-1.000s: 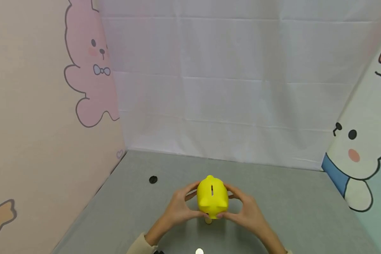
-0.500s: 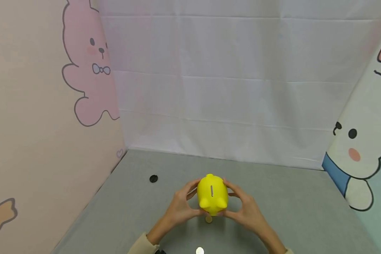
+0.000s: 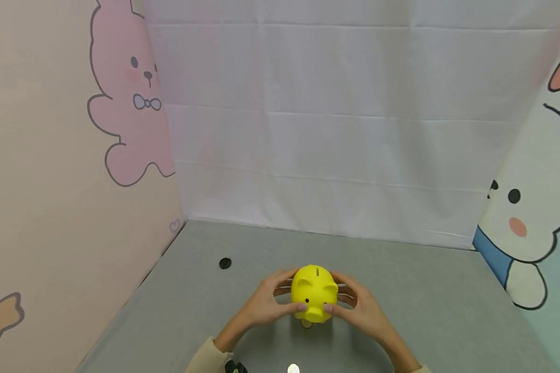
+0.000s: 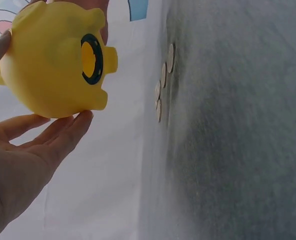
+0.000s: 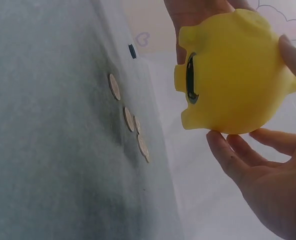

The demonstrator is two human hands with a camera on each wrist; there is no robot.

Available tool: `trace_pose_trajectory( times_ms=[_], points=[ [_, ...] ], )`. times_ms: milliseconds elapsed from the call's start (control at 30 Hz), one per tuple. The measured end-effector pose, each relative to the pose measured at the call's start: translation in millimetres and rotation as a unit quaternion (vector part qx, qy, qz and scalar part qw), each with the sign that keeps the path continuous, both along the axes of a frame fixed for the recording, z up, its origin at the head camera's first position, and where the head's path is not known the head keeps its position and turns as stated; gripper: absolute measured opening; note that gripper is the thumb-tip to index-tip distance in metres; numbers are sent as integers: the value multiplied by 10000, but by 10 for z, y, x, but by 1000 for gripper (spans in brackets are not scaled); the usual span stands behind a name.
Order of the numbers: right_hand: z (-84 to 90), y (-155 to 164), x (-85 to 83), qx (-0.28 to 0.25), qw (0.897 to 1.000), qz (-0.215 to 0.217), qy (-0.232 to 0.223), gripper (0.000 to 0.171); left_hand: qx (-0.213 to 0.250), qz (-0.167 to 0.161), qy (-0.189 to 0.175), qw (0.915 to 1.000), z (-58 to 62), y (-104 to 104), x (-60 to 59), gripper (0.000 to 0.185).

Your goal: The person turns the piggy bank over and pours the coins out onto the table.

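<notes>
Three cloth walls enclose the grey table (image 3: 424, 311): a white backdrop (image 3: 336, 129) at the far edge, a panel with a pink rabbit (image 3: 130, 98) along the left edge, and a panel with a white rabbit (image 3: 527, 223) along the right edge, the last cut off by the frame.

Near the middle of the near edge, the yellow piggy bank (image 3: 313, 292) is held above the table surface, snout toward the camera, coin slot on top. The wrist views show its underside: a round opening with a dark rim (image 4: 91, 59), with no plug in it.

The left hand (image 3: 266, 305) cups the bank's left flank with relaxed, nearly straight fingers (image 4: 58, 137) touching the body. The right hand (image 3: 361, 311) does the same on the right flank, its fingers (image 5: 243, 155) spread under and around the bank. Both forearms are cut off at the bottom edge of the head view.

Four coins (image 5: 129, 119) lie in a loose row on the table directly below the bank; the head view shows only one of them, the bank hiding the rest. Another pale coin (image 3: 293, 369) sits at the near edge, partly cut off.

One small black disc (image 3: 225, 263) lies toward the far left corner, well apart from the hands; its detail cannot be made out.
</notes>
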State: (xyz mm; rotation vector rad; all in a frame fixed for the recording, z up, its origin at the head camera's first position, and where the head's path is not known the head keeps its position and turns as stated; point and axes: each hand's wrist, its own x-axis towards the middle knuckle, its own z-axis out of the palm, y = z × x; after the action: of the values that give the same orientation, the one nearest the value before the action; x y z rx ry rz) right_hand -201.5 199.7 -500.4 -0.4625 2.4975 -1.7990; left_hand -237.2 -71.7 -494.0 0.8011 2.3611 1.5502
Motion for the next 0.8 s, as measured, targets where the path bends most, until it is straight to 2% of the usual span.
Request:
trace_pose_trajectory(
  times_ms=[100, 200, 333, 433, 600, 800],
  points=[
    [34, -28, -8, -26, 9979, -237, -607, 66, 77, 26, -292, 9995, -7, -2, -21, 75],
    [68, -52, -19, 62, 9950, -465, -886, 58, 47, 131, -407, 9991, -9, 14, -47, 69],
    [100, -77, -51, 240, 9927, -615, -1007, 46, -213, 383, -467, 9979, -10, 53, -81, 62],
    [113, -95, -67, 306, 9905, -708, -1139, 47, -261, 486, -595, 9967, -19, 86, -95, 60],
    [124, -109, -64, 329, 9881, -810, -1264, 51, -51, 433, -852, 9954, -36, 117, -103, 57],
    [123, -97, -57, 384, 9880, -782, -1278, 52, -79, 386, -1010, 9941, -8, 114, -101, 60]
  ],
)
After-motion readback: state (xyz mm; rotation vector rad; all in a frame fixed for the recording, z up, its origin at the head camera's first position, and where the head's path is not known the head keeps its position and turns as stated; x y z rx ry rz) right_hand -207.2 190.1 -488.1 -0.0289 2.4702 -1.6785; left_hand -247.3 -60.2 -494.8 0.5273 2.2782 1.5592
